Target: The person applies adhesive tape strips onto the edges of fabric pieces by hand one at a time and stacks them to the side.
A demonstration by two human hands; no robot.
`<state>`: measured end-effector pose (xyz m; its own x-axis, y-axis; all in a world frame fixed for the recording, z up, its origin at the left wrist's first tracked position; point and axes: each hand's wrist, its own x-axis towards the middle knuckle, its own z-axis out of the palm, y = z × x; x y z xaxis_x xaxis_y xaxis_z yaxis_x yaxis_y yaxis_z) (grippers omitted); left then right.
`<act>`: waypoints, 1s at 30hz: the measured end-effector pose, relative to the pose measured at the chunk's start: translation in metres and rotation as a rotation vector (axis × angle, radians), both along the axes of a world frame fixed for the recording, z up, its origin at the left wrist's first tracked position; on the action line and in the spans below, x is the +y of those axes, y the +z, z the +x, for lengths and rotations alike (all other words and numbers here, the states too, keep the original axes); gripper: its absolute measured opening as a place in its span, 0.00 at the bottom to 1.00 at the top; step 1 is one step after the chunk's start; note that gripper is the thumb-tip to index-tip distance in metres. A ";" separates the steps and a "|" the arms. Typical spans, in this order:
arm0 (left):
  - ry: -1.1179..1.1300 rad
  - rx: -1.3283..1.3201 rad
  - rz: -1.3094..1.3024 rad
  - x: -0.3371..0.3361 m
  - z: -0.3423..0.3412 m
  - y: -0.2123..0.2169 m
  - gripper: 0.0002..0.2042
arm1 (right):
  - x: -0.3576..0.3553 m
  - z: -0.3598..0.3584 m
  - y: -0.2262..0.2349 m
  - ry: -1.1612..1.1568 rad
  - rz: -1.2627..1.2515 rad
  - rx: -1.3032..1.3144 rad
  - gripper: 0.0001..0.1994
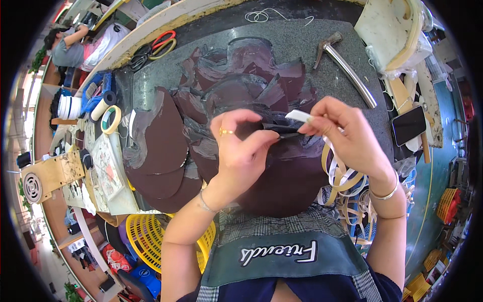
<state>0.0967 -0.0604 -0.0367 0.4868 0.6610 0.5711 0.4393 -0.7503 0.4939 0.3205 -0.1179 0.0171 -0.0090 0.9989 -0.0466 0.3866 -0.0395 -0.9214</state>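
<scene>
Head view: the right hand, thumb and forefinger pressed together, pinches a white strip jutting toward ten o'clock. A dark flap lies at three o'clock from the left hand's parted thumb and forefinger; whether they grip it, I cannot tell.

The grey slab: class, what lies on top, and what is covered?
On the slab lie overlapping dark brown pieces and a hammer. The right hand holds a white strip above the pieces. The slab beneath them and parts of the lower pieces are hidden.
</scene>
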 end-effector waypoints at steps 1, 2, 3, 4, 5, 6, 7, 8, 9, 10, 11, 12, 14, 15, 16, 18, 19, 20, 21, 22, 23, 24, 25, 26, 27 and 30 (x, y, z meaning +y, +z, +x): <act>-0.016 -0.041 0.042 -0.001 -0.001 0.002 0.12 | -0.003 0.001 -0.004 0.008 -0.009 -0.024 0.06; -0.080 0.015 0.190 -0.002 0.000 0.006 0.13 | -0.005 -0.001 -0.011 0.009 0.015 -0.063 0.06; -0.153 0.109 0.348 -0.005 -0.001 0.014 0.14 | -0.006 0.000 -0.015 0.006 0.016 -0.064 0.06; -0.229 0.082 0.327 -0.009 0.000 0.022 0.15 | -0.007 -0.002 -0.018 0.031 -0.029 -0.127 0.06; -0.334 0.072 0.260 -0.018 -0.005 0.036 0.16 | -0.006 -0.003 -0.020 0.058 -0.074 -0.189 0.06; -0.504 0.026 0.190 -0.025 -0.006 0.047 0.16 | -0.005 -0.004 -0.019 0.071 -0.018 -0.176 0.06; -0.630 -0.050 0.075 -0.034 -0.008 0.059 0.15 | -0.003 -0.005 -0.015 0.060 -0.066 -0.180 0.06; -0.638 -0.095 -0.105 -0.040 -0.010 0.067 0.14 | -0.001 -0.006 -0.010 0.025 -0.045 -0.150 0.06; -0.661 -0.174 -0.254 -0.043 -0.011 0.071 0.13 | 0.002 -0.007 -0.001 -0.020 -0.080 -0.139 0.05; -0.521 -0.248 -0.377 -0.045 -0.012 0.072 0.12 | 0.003 -0.007 0.007 -0.201 -0.130 -0.022 0.05; -0.289 -0.183 -0.527 -0.044 -0.012 0.069 0.13 | 0.002 -0.007 0.018 -0.303 -0.109 0.217 0.05; -0.130 -0.173 -0.762 -0.041 -0.013 0.062 0.14 | -0.001 -0.005 0.027 -0.216 -0.156 0.191 0.04; 0.018 -0.042 -0.814 -0.031 -0.012 0.042 0.21 | -0.004 -0.008 0.035 -0.001 -0.425 0.058 0.04; -0.019 -0.092 -0.767 -0.031 -0.015 0.035 0.21 | -0.003 -0.012 0.033 0.204 -0.327 0.040 0.04; -0.076 -0.046 -0.700 -0.028 -0.018 0.029 0.23 | -0.003 -0.014 0.029 0.246 -0.219 0.027 0.05; -0.180 0.000 -0.755 -0.028 -0.027 0.024 0.28 | -0.002 -0.020 0.016 0.284 -0.156 -0.011 0.05; -0.141 0.008 -0.793 -0.028 -0.031 0.024 0.28 | 0.000 -0.022 0.009 0.314 -0.146 -0.036 0.06; -0.164 -0.022 -0.936 -0.030 -0.035 0.028 0.29 | 0.002 -0.024 0.004 0.351 -0.056 -0.023 0.07; -0.195 -0.079 -1.086 -0.030 -0.037 0.031 0.30 | 0.004 -0.026 -0.001 0.348 -0.134 -0.055 0.07; -0.189 -0.052 -1.074 -0.030 -0.039 0.035 0.30 | 0.007 -0.029 -0.004 0.379 -0.036 -0.091 0.07; -0.171 -0.040 -1.171 -0.030 -0.039 0.038 0.29 | 0.009 -0.032 -0.006 0.406 0.143 -0.097 0.07; -0.175 -0.078 -1.238 -0.029 -0.038 0.040 0.28 | 0.010 -0.034 -0.006 0.406 0.061 -0.132 0.07; -0.155 -0.030 -1.270 -0.029 -0.036 0.039 0.28 | 0.011 -0.037 -0.005 0.401 0.067 -0.128 0.07; -0.153 -0.078 -1.211 -0.028 -0.034 0.038 0.25 | 0.011 -0.038 -0.003 0.377 0.145 -0.093 0.07; -0.177 -0.131 -1.122 -0.028 -0.033 0.035 0.22 | 0.011 -0.039 0.000 0.396 0.072 -0.127 0.07; -0.166 -0.179 -1.032 -0.029 -0.032 0.023 0.16 | 0.011 -0.031 0.009 0.366 0.031 -0.186 0.06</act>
<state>0.0646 -0.0890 -0.0136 0.5799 0.7996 -0.1560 0.2273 0.0251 0.9735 0.2891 -0.1071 0.0257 -0.3584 0.9322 -0.0513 0.5297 0.1579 -0.8333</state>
